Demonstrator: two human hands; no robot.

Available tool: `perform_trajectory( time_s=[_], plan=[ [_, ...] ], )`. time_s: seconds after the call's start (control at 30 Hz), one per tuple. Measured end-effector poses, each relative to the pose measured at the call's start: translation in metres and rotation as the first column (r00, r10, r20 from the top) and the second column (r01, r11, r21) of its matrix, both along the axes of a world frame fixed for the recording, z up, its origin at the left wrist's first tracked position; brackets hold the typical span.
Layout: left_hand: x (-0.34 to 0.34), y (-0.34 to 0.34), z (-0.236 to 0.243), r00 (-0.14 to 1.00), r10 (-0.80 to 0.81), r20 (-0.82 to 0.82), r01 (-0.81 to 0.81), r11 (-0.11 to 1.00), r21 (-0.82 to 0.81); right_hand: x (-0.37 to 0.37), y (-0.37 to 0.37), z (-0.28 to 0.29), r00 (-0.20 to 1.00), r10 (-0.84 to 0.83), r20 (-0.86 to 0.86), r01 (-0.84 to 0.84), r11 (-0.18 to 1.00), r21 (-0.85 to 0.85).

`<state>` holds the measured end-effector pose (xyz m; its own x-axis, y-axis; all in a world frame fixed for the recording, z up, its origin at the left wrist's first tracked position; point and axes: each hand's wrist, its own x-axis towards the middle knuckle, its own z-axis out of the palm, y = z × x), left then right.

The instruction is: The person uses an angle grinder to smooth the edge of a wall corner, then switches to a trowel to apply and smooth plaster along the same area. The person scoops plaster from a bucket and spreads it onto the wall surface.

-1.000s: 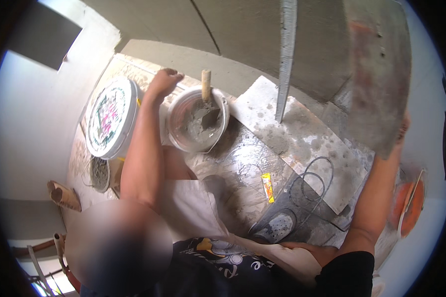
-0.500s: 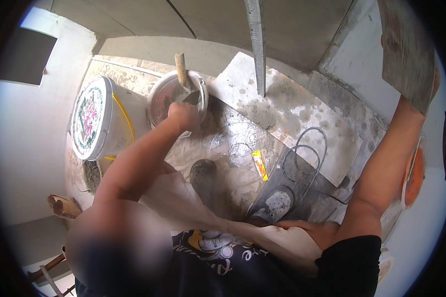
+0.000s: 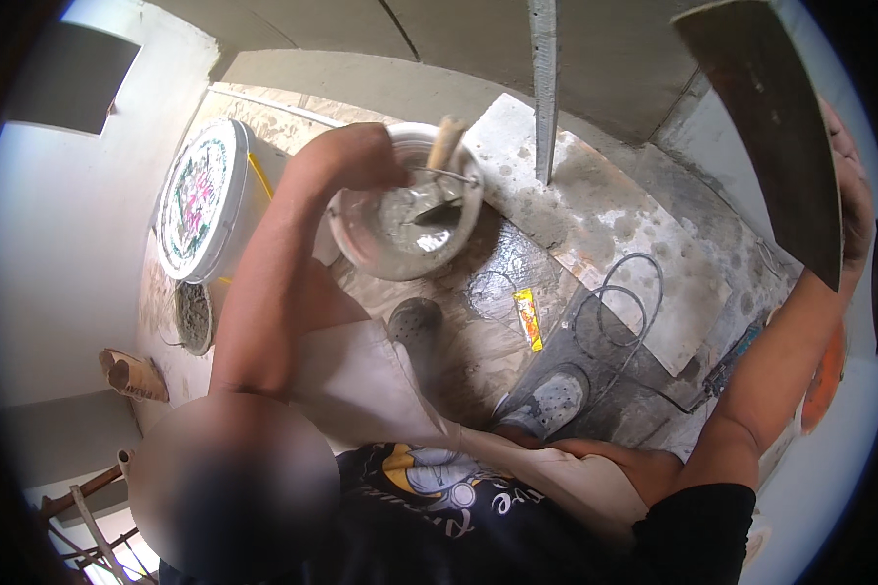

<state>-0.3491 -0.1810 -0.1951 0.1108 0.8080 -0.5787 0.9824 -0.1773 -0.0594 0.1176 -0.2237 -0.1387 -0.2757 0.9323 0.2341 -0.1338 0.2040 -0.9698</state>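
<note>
My left hand [image 3: 366, 158] is closed at the wire handle of a white bucket [image 3: 339, 234]; fingertips are partly hidden. Wet grey mix [image 3: 397, 222] lies inside the bucket. A trowel with a wooden handle [image 3: 446, 143] leans in it, its dark blade [image 3: 439, 212] dipping into the mix. At the upper right, my right hand [image 3: 854, 200] is raised and wrapped behind a flat, dark rectangular plastering trowel [image 3: 776, 122]. That trowel's handle is hidden behind its plate.
A lidded white bucket [image 3: 203, 200] stands at left, beside a container of grey material [image 3: 194, 317]. An upright metal straightedge [image 3: 543, 93] rests on a splashed board [image 3: 595, 219]. A yellow packet [image 3: 528, 319], a looped cable [image 3: 644, 302] and a power tool [image 3: 732, 361] lie near my feet.
My left hand has gone from inside the bucket to its wire handle. The bucket has shifted right and looks nearer. The plastering trowel in my right hand has turned and moved slightly left.
</note>
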Motion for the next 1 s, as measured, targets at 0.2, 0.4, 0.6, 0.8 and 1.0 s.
perform_trajectory(
  time_s=[0.2,0.4,0.6,0.8,1.0],
  plan=[
    [0.050,-0.046,-0.026,0.942,-0.301,0.147,0.330,0.906,-0.264,-0.054,-0.009,-0.013,0.987,0.150,0.052,-0.139,0.975,-0.174],
    [0.096,-0.200,-0.049,0.729,-0.683,-0.049,0.611,0.681,-0.405,-0.128,0.016,-0.057,0.840,0.443,0.313,-0.352,0.884,-0.307],
    [0.141,-0.252,-0.065,0.550,-0.708,0.443,0.826,0.381,-0.416,-0.258,-0.007,-0.157,0.760,0.559,0.332,-0.154,0.651,-0.743],
    [0.136,-0.245,-0.077,0.424,-0.788,0.447,0.891,0.276,-0.360,-0.324,-0.012,-0.241,0.622,0.670,0.404,-0.178,0.623,-0.761],
    [0.120,-0.240,-0.084,0.435,-0.779,0.452,0.884,0.272,-0.380,-0.350,-0.010,-0.256,0.637,0.640,0.430,-0.036,0.582,-0.812]
  ],
)
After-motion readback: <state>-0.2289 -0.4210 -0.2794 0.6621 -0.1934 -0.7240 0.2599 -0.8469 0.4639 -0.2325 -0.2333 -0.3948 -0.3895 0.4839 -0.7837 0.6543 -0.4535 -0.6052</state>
